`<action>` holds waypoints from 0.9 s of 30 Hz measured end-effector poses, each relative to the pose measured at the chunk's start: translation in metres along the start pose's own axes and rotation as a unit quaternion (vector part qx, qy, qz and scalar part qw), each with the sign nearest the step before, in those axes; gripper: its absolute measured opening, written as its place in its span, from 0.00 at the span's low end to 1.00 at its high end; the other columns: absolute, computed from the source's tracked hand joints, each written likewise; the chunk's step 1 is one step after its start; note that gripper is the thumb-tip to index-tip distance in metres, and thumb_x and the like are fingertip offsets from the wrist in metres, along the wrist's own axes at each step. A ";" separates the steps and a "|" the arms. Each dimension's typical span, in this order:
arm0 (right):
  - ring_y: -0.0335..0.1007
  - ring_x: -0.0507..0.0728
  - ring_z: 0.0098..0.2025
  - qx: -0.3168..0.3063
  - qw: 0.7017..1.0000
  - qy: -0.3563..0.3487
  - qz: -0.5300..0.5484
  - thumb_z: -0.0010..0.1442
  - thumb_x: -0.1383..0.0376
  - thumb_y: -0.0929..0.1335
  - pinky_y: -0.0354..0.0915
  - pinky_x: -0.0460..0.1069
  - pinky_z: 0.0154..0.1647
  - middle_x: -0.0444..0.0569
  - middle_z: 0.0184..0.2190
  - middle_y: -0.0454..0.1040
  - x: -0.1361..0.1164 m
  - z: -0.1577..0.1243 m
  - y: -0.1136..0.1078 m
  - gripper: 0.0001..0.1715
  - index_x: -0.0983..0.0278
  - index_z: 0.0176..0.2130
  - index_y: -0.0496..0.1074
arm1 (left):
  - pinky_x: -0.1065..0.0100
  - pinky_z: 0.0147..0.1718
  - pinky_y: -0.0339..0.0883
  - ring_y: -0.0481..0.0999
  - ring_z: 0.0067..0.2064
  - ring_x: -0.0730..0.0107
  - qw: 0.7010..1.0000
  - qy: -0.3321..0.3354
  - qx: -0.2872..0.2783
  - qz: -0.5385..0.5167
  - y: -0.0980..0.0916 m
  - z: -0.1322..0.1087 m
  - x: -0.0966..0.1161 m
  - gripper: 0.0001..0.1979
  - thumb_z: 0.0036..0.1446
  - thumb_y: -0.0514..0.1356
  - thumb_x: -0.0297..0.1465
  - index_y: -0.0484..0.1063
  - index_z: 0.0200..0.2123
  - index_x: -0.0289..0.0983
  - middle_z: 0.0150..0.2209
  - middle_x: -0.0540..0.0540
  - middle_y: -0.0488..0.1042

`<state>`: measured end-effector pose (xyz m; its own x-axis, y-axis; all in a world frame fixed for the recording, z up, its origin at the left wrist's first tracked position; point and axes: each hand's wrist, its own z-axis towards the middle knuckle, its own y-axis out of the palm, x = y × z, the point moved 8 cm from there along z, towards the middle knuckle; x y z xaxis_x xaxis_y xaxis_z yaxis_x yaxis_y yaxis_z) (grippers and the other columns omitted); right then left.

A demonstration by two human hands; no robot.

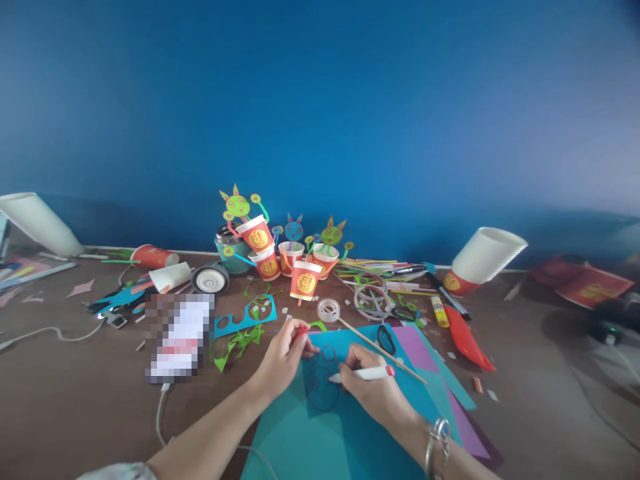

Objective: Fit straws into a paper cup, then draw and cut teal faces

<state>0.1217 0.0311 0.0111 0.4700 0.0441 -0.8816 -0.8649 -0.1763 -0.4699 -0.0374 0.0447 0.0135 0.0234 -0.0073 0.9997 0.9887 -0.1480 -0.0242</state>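
Note:
My right hand (373, 387) grips a white marker (367, 375) with a red end, its tip on a blue paper sheet (400, 427). A large circle with smaller rings inside is drawn there, and a small circle sits above it. My left hand (283, 353) is closed with a small red cap (301, 331) between its fingers, and its fingertips rest at the sheet's upper left. Black-handled scissors (386, 339) and a thin wooden stick (385, 351) lie on the paper just beyond my right hand.
Red paper cups (305, 281) with paper animal faces stand at the back. Around them lie a tape roll (329, 310), green scraps (240, 343), a glue stick (440, 312) and a red pouch-like item (467, 340). A phone (183, 340) on a cable is at left, a cup stack (485, 257) at right.

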 end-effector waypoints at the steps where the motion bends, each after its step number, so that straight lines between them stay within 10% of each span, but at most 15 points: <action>1: 0.52 0.48 0.18 -0.005 1.000 0.002 -0.001 0.52 0.65 0.64 0.51 0.44 0.18 0.37 0.14 0.60 0.001 0.000 0.001 0.13 0.61 0.20 0.56 | 0.60 0.38 0.73 0.77 0.35 0.64 1.000 0.001 0.000 0.001 0.000 0.000 0.000 0.14 0.58 0.53 0.43 0.63 0.39 0.38 0.29 0.50 0.70; 27: 0.53 0.49 0.19 0.014 1.000 -0.007 -0.015 0.51 0.66 0.63 0.54 0.43 0.20 0.37 0.14 0.59 -0.003 -0.001 -0.002 0.12 0.61 0.20 0.55 | 0.59 0.38 0.73 0.77 0.35 0.65 1.000 0.006 -0.008 0.008 0.000 0.001 -0.001 0.13 0.60 0.52 0.40 0.62 0.40 0.37 0.30 0.50 0.69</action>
<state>0.1220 0.0303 0.0145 0.4937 0.0636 -0.8673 -0.8549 -0.1474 -0.4975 -0.0375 0.0457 0.0122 0.0366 -0.0224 0.9991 0.9857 -0.1638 -0.0398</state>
